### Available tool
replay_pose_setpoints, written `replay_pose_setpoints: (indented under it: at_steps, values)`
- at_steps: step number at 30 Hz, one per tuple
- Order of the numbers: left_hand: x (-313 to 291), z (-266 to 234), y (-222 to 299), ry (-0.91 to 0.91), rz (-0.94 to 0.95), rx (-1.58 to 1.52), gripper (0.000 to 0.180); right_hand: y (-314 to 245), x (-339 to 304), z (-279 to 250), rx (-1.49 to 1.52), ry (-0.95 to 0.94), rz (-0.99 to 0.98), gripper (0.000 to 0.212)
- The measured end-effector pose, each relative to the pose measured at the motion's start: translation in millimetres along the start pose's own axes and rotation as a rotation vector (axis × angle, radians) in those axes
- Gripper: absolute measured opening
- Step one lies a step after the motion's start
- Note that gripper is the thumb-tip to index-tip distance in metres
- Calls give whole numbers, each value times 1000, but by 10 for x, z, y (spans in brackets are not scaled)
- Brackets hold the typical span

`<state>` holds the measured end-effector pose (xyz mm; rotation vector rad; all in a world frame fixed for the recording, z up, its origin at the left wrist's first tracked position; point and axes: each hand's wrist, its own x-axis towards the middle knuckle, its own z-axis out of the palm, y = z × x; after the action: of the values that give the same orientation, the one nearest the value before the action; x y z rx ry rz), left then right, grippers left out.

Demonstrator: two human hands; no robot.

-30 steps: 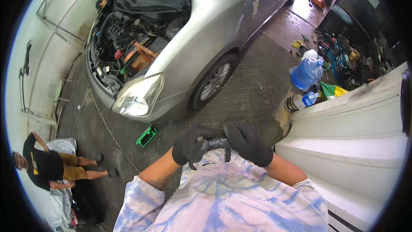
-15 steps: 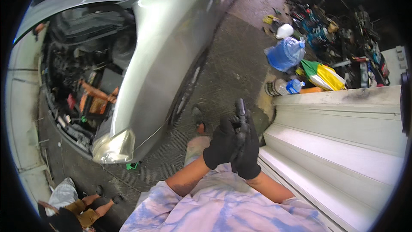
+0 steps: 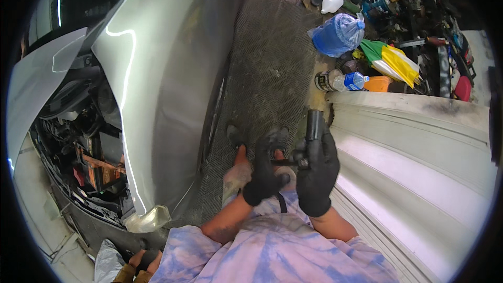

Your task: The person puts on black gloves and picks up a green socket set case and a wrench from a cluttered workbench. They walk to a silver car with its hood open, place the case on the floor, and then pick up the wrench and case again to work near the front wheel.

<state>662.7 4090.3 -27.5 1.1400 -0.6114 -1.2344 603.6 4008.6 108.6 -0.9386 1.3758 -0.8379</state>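
My right hand, in a black glove, is closed round a black cylindrical tool. Its round barrel sticks up past the fingers, and a thin dark part juts from it toward the left; the exact kind does not show. My left hand, gloved in black too, is a little way to the left of the tool with fingers stretched and thumb apart. Whether its fingers touch the thin part cannot be made out. Both hands are in front of my tie-dyed shirt, beside the grey car fender.
At left the car's engine bay lies exposed, with a headlight at its corner. A white ridged panel runs along the right. Beyond it are a blue water jug, bottles and piled tools. Another person's legs show lower left.
My hands have moved apart; the left has come away from the tool, which stays in the right. The view has shifted so the fender lies farther left.
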Motion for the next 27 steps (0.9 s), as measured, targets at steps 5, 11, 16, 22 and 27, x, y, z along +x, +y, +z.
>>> replay_pose_setpoints:
  at_steps: [5, 11, 16, 22, 27]
  values:
    - [30, -900, -628, -396, -238, 637, 37, 387, 985, -157, -374, -297, -252, 44]
    - [-440, -1572, -1420, -298, -252, 961, 23, 2972, 2457, 198, -135, -528, 363, 34]
    - [-154, -1619, -1574, 263, -1155, 375, 27, 4826, 2596, 829, -113, -623, 496, 35]
    - [88, -1726, -1578, 505, -1255, 310, 34, 5184, 2543, 1422, -61, -554, 406, 36]
    - [366, -1628, -1332, 540, -1251, 278, 37, 5360, 2708, 1565, -127, -679, 355, 38]
